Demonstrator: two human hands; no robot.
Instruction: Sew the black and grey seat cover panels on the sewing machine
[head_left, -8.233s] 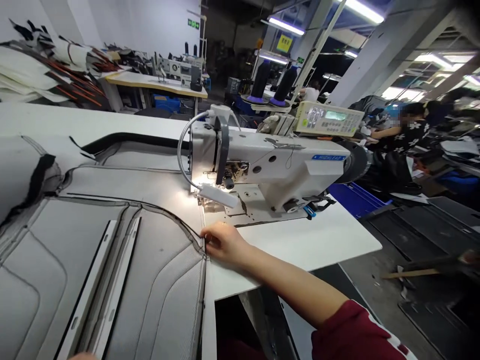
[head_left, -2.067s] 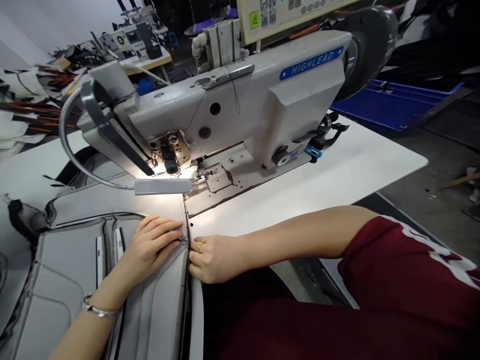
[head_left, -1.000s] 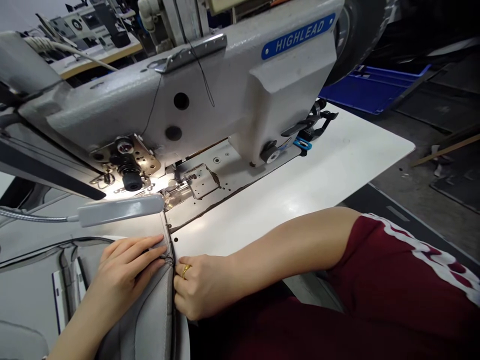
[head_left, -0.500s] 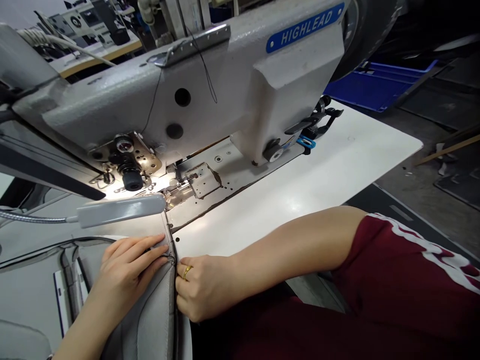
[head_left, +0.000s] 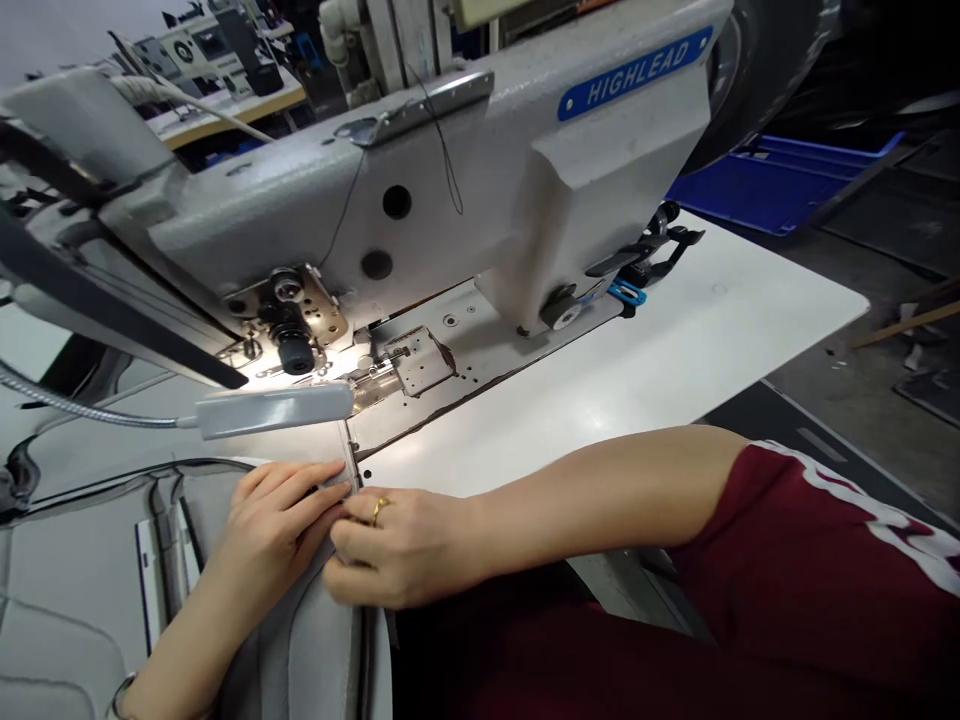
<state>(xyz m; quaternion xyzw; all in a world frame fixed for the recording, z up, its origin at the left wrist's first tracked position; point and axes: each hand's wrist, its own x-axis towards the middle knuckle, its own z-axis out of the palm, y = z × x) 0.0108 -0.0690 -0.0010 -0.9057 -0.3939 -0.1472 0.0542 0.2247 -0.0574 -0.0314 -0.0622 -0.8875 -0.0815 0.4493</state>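
Sewing machine (head_left: 480, 190) across the counter (head_left: 615, 400), fabric piece (head_left: 60, 570) at its left, two hands in front.
The left hand (head_left: 274, 520) lies on the fabric piece near its right edge, with two strips (head_left: 152, 580) to its left; the right hand (head_left: 397, 548) is just beside it at that edge. The lamp (head_left: 274, 411) hangs over the fabric piece, beyond the hands. Behind to the left, a second machine (head_left: 221, 58) stands on another counter (head_left: 187, 131); beyond the right end sits a crate (head_left: 772, 190).

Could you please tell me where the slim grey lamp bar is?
In the head view, the slim grey lamp bar is left of centre, near the left end of the grey metal HIGHLEAD sewing machine, pictured just above the left hand.
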